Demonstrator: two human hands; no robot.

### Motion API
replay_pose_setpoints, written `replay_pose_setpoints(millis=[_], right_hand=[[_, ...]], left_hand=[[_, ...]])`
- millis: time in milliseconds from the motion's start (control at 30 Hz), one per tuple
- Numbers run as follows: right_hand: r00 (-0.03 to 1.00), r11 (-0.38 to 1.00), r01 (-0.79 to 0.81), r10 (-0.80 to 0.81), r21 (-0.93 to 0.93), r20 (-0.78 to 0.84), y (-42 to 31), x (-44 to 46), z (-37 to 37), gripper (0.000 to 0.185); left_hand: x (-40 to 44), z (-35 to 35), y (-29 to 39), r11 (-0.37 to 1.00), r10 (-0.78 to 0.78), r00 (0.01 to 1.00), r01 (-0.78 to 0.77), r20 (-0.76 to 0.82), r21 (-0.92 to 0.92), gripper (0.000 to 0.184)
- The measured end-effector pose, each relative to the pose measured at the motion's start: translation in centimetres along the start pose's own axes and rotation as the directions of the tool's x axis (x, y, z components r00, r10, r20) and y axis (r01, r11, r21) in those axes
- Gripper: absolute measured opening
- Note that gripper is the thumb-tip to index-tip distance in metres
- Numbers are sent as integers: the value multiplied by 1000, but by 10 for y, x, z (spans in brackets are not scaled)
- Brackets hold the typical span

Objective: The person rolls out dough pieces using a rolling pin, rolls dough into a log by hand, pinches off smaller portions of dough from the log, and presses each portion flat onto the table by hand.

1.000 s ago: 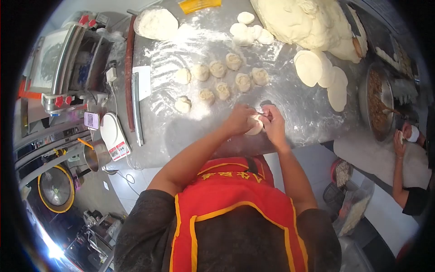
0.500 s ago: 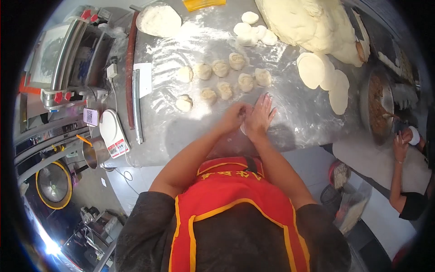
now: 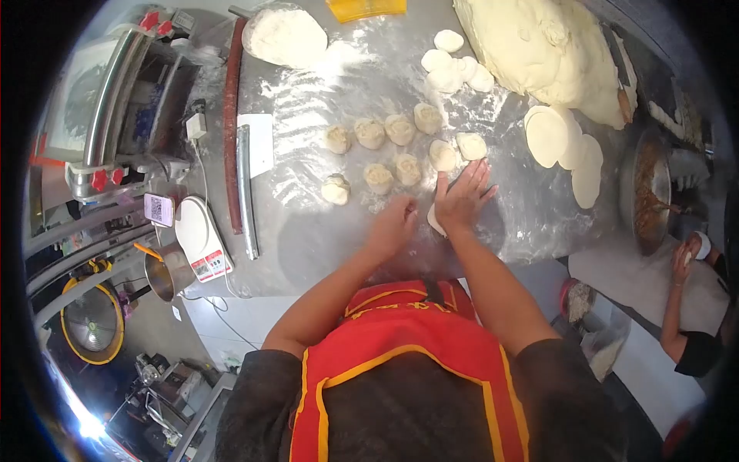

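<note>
My right hand (image 3: 464,196) lies flat with fingers spread, palm down, over a pale dough piece (image 3: 436,221) whose left edge shows beside the wrist; the rest is hidden. My left hand (image 3: 395,225) is just to the left, apart from the right, its fingers curled in; whatever might be inside is hidden. Beyond both hands, two rows of small dough lumps (image 3: 378,178) sit on the floured metal table (image 3: 323,246). Near my right fingertips are a paler, flatter dough piece (image 3: 471,145) and a similar dough piece (image 3: 443,155).
Flattened dough rounds (image 3: 586,173) overlap at right, below a large dough mass (image 3: 543,50). Flour (image 3: 285,37) is heaped at back left. A long rolling pin (image 3: 232,131), metal rod (image 3: 246,192) and scale (image 3: 202,239) line the left. Right: a bowl of filling (image 3: 651,189) and another person's hand (image 3: 682,258).
My left hand has drawn away leftward from my right, which has reached forward and spread its fingers. The whole view has shifted, so the table appears lower and further right.
</note>
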State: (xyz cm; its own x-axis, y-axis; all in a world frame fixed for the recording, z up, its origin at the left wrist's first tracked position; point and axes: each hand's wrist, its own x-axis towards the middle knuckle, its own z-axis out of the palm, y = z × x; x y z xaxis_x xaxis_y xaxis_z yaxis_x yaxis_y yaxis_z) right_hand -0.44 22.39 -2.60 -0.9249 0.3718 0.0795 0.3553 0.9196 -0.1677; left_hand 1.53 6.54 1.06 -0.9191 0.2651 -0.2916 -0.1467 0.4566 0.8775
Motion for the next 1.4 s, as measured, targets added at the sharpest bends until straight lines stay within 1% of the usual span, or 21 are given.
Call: replay_pose_setpoints(millis=[100, 167, 200, 233, 300, 333, 400, 467, 567, 667, 767, 867, 933, 967, 1067, 1100, 1167, 1200, 1300, 1333, 1400], right_hand=[[999, 998, -21, 18, 55, 52, 0, 1, -9, 73], [995, 934, -8, -29, 357, 100, 21, 5, -2, 63], [990, 869, -15, -58, 495, 130, 35, 4, 0, 59], [978, 752, -136, -2, 645, 209, 45, 1, -15, 56], [925, 414, -369, 69, 833, 375, 69, -5, -47, 51], [950, 520, -310, 153, 796, 270, 80, -11, -52, 50], [981, 767, -192, 133, 612, 141, 82, -20, -45, 52], [995, 900, -89, 61, 427, 78, 63, -30, -31, 56], [990, 978, 73, -95, 197, 106, 10, -37, -32, 58], [958, 956, 263, -275, 133, 82, 11, -44, -21, 64], [955, 948, 284, -293, 146, 42, 11, -43, -19, 67], [956, 945, 253, -277, 209, 92, 15, -40, -15, 68], [934, 872, 210, -313, 442, 174, 33, -35, -38, 69], [916, 819, 173, -337, 547, 216, 40, -32, -51, 70], [859, 928, 127, -279, 350, 430, 42, -21, -80, 55], [781, 903, 51, -303, 427, 547, 47, -13, -78, 47], [570, 842, -127, -370, 524, 734, 56, 6, -64, 31], [658, 780, 53, -497, 623, 566, 59, 5, -58, 23], [621, 718, -97, -498, 690, 605, 24, 36, -105, 23], [603, 632, -283, -468, 722, 646, 16, 54, -108, 20], [678, 539, -342, -426, 770, 599, -13, 92, -114, 18]], left_hand=[[-3, 10, 3, 994, -16, 993, 3, 114, 113, 26], [0, 18, 7, 993, -23, 989, 6, 147, 115, 30], [1, 20, 6, 993, -12, 991, -5, 132, 121, 31], [0, 24, 4, 992, -8, 993, -7, 120, 126, 32], [-4, 30, -1, 990, -6, 993, -11, 116, 144, 34], [-2, 31, -4, 988, -2, 993, -17, 120, 155, 34], [4, 32, -5, 985, -2, 992, -20, 128, 170, 34], [2, 27, 0, 982, -28, 988, -2, 151, 191, 34], [5, 23, 4, 963, -73, 980, 21, 186, 267, 34], [0, 20, -18, 995, 82, 994, -86, 67, 58, 30], [-13, -5, -3, 1000, -23, 997, 22, -76, -5, 29], [-17, -34, -4, 994, -96, 925, 109, -368, 13, 26], [-23, -73, -3, 992, 122, 845, -90, -521, 87, 22], [-23, -90, -11, 990, 122, 810, -60, -573, 125, 23], [-11, -131, -55, 938, 206, 708, 54, -676, 342, 28], [-8, -136, -69, 902, 244, 674, 105, -697, 418, 30], [-5, -141, -85, 879, 222, 689, 164, -690, 447, 36], [-2, -144, -90, 866, 210, 696, 194, -687, 462, 39], [-3, -139, -96, 780, 359, 664, 173, -657, 601, 42], [-2, -139, -94, 785, 323, 674, 201, -664, 586, 42], [0, -137, -88, 796, 244, 693, 258, -679, 548, 43]])
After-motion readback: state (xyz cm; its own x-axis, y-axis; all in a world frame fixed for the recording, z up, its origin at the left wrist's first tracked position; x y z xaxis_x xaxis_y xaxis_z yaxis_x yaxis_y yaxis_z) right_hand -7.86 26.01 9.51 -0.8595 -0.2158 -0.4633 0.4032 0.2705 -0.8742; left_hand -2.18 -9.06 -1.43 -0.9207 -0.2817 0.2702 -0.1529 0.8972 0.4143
